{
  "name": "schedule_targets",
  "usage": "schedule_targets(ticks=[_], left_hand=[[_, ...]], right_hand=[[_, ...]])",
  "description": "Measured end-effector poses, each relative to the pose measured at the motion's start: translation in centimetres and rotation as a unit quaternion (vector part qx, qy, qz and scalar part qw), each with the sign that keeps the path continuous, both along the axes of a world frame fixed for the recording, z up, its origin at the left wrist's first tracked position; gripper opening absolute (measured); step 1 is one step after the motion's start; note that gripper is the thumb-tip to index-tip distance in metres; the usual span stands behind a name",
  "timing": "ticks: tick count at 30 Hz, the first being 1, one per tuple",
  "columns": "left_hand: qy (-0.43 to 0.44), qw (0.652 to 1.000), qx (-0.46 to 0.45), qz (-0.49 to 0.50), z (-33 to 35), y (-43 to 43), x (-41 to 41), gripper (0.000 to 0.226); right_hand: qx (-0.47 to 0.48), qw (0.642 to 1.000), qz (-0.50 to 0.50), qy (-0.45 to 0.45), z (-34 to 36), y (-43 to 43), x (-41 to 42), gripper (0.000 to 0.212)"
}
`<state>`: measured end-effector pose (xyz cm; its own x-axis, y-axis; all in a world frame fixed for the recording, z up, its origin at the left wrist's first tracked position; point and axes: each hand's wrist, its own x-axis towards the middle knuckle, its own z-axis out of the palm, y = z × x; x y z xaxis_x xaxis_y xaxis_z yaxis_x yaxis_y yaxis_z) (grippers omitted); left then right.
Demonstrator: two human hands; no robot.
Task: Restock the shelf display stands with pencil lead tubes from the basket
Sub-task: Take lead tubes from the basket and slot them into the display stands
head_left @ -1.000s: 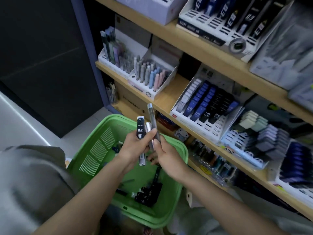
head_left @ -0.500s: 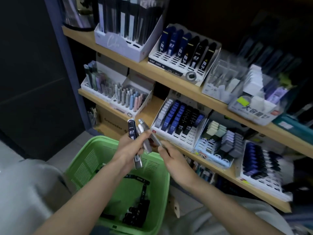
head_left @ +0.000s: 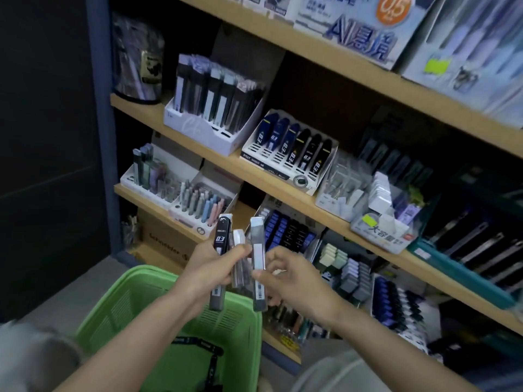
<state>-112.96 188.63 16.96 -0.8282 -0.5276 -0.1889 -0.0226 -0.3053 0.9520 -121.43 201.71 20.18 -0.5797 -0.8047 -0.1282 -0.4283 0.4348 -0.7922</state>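
Note:
My left hand (head_left: 210,271) grips a black lead tube marked 0.3 (head_left: 220,250) and a clear white-capped tube (head_left: 239,260), both upright above the green basket (head_left: 135,304). My right hand (head_left: 294,278) pinches a grey tube (head_left: 258,261) just right of them. More dark tubes (head_left: 212,360) lie in the basket's bottom. On the middle shelf stands a white display stand (head_left: 288,154) with blue and black lead tubes. A second stand (head_left: 285,230) with blue and black tubes sits one shelf lower, behind my hands.
Wooden shelves (head_left: 283,188) rise ahead and to the right, packed with pen boxes (head_left: 209,108), pastel pens (head_left: 198,202) and eraser trays (head_left: 351,273). A dark wall (head_left: 48,137) fills the left. The grey floor (head_left: 85,284) lies below it.
The view has tilted up, showing a higher shelf. My right hand has turned the grey tube from a slant to upright beside the tubes in my left hand.

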Motion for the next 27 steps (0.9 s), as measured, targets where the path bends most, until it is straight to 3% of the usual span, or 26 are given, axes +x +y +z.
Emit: schedule_targets(ticks=[3, 7, 11, 18, 22, 27], left_hand=[[0.019, 1.000, 0.019, 0.007, 0.9, -1.0, -0.1, 0.009], [0.042, 0.998, 0.050, 0.017, 2.4, -2.8, -0.3, 0.009], [0.045, 0.997, 0.028, 0.064, 3.0, -5.9, -0.7, 0.008], [0.052, 0.992, 0.028, 0.115, 2.7, -10.6, -0.5, 0.022], [0.058, 0.990, 0.033, 0.124, 2.2, -12.6, -0.1, 0.025], [0.049, 0.989, 0.040, 0.132, 1.0, -14.5, -0.2, 0.008]], right_hand=[[-0.009, 0.999, -0.041, 0.017, 2.6, -0.8, -0.9, 0.019], [-0.035, 0.996, -0.066, 0.052, 6.5, -2.7, -2.1, 0.037], [-0.121, 0.987, -0.061, 0.084, 9.7, -6.8, -3.2, 0.014], [-0.205, 0.958, -0.105, 0.170, 12.5, -16.5, -5.7, 0.026], [-0.204, 0.938, -0.129, 0.249, 12.3, -20.9, -7.6, 0.018], [-0.179, 0.924, -0.131, 0.311, 12.2, -23.5, -8.4, 0.016]])
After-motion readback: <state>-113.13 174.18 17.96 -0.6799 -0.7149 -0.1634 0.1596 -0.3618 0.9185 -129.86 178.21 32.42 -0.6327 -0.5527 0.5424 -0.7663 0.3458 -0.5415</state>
